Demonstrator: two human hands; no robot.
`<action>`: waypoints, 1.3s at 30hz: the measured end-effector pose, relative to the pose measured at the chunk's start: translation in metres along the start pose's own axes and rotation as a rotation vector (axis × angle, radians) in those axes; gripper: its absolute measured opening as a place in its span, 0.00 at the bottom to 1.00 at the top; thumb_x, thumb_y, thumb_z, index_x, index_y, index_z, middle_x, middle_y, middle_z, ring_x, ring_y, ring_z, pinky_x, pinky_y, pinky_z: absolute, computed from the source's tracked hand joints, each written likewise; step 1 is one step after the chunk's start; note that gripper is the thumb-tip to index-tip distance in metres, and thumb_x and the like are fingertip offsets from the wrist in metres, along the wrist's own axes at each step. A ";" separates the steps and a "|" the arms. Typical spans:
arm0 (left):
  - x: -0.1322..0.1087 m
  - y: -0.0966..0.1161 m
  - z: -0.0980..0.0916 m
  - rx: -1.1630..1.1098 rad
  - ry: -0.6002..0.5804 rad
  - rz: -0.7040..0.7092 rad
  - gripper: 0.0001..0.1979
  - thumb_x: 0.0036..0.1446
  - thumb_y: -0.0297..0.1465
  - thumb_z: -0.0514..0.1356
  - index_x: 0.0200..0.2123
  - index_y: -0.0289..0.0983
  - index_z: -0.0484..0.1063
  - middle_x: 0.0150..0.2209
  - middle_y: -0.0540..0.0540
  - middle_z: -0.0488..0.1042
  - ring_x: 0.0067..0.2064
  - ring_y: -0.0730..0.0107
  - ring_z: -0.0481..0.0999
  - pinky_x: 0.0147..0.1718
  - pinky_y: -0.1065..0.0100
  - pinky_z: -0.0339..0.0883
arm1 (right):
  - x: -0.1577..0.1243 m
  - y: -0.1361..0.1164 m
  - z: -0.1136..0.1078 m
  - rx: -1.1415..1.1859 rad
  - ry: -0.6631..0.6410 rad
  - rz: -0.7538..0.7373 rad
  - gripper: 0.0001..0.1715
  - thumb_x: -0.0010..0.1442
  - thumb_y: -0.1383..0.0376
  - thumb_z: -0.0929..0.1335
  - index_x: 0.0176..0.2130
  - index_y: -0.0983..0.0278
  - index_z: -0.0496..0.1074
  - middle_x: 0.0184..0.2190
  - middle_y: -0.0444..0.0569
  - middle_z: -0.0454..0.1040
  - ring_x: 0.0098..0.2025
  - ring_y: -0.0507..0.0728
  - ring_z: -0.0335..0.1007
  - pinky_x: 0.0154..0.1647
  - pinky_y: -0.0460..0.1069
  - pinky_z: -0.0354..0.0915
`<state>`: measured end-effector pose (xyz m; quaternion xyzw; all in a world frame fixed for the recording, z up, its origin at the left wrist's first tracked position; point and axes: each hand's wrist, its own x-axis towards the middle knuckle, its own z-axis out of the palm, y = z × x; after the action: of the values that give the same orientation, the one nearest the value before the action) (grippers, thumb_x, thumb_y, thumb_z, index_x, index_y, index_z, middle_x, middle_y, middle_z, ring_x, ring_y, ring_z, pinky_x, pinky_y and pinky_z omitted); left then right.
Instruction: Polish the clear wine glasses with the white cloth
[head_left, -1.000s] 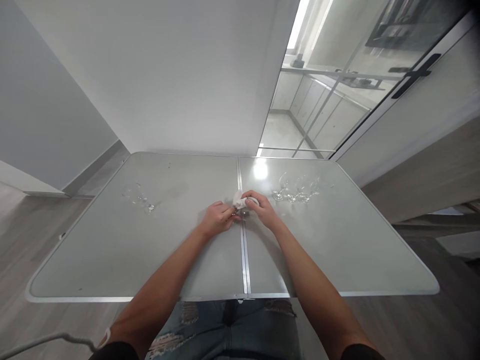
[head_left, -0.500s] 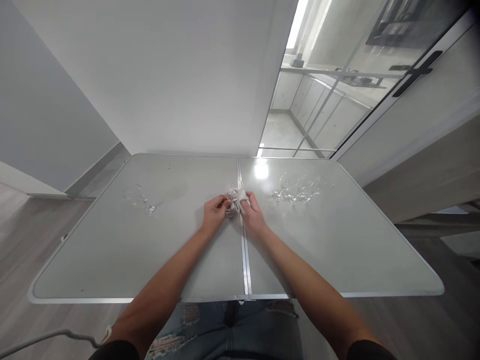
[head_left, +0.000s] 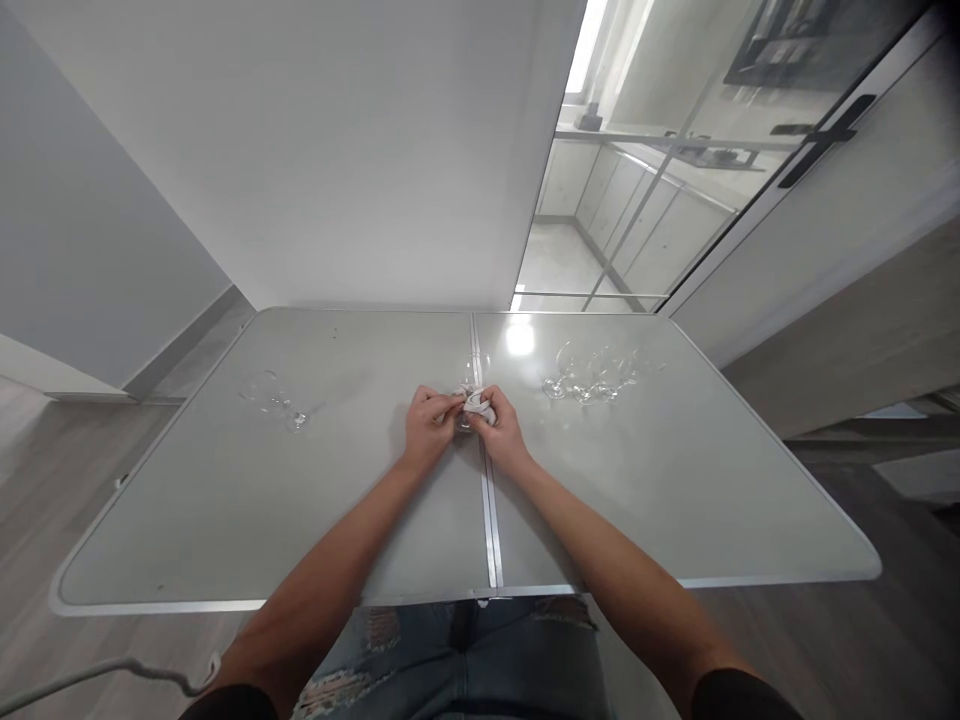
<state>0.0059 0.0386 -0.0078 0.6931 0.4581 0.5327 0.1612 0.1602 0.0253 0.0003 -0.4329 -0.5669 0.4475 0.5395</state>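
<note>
Left hand pinches wine glass; right hand grips white cloth against it. Glass between both, bowl beyond them; tilt I can't judge.

Folding table spans lower half of frame, lone wine glass on its left part, wine-glass cluster right of centre, central glass and cloth between left hand and right hand, glass door behind, upper right.

I've got black sleeves on feed, faded blue jeans with frayed rips, grey cable near left sleeve.
</note>
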 end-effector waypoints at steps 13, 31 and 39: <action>0.006 0.006 -0.004 -0.047 0.068 -0.162 0.19 0.48 0.29 0.70 0.42 0.40 0.68 0.42 0.47 0.69 0.40 0.65 0.69 0.39 0.65 0.61 | 0.001 -0.009 -0.003 0.482 -0.048 0.274 0.18 0.54 0.53 0.76 0.32 0.62 0.69 0.30 0.45 0.72 0.31 0.52 0.66 0.32 0.48 0.63; 0.009 0.006 -0.004 -1.012 -0.078 -0.416 0.33 0.49 0.42 0.73 0.55 0.37 0.69 0.55 0.33 0.76 0.53 0.50 0.79 0.53 0.53 0.72 | -0.002 -0.020 -0.009 0.086 -0.265 0.236 0.24 0.56 0.52 0.73 0.46 0.58 0.63 0.32 0.44 0.72 0.30 0.55 0.68 0.31 0.50 0.64; 0.012 0.003 -0.008 -0.970 -0.076 -0.445 0.36 0.42 0.35 0.77 0.55 0.38 0.72 0.54 0.35 0.76 0.51 0.52 0.80 0.52 0.54 0.73 | -0.001 -0.017 -0.010 -0.685 -0.020 -0.293 0.09 0.61 0.60 0.68 0.41 0.60 0.66 0.33 0.50 0.73 0.36 0.60 0.68 0.42 0.54 0.64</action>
<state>0.0004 0.0449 0.0046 0.4440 0.2891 0.6105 0.5887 0.1703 0.0215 0.0165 -0.4982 -0.7450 0.1541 0.4159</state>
